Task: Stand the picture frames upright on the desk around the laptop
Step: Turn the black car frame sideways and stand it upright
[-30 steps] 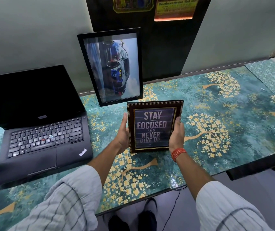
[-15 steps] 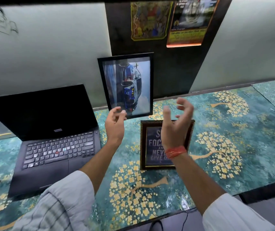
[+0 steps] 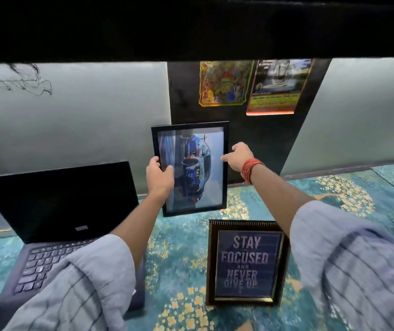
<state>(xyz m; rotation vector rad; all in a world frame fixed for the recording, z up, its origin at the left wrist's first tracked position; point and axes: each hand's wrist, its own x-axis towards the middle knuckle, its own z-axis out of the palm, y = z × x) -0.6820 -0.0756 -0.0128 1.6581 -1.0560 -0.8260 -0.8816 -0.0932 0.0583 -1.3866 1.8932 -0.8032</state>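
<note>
Head view: both arms reach forward over the desk (image 3: 334, 187), which has a teal cover with gold tree patterns. The left hand (image 3: 159, 177) has its grip closed on the left edge of the black picture frame (image 3: 191, 168), thumb across the front glass and fingers behind the edge. The right hand (image 3: 238, 155), with red thread around the wrist, is at the frame's right edge; its fingertips touch or nearly touch that edge, and I cannot tell whether its grip has closed on it. This frame stands upright at the back of the desk, near the dark wall panel, just to the right of the laptop (image 3: 55, 211). It holds a picture of a car turned on its side.

A second, smaller frame with a gold-patterned border (image 3: 246, 263) stands upright nearer the front, to the right of the laptop and well clear of both hands. It reads "STAY FOCUSED AND NEVER GIVE UP".

The laptop is open, its screen dark. Two posters (image 3: 224, 84) hang on the dark panel above the black frame.
</note>
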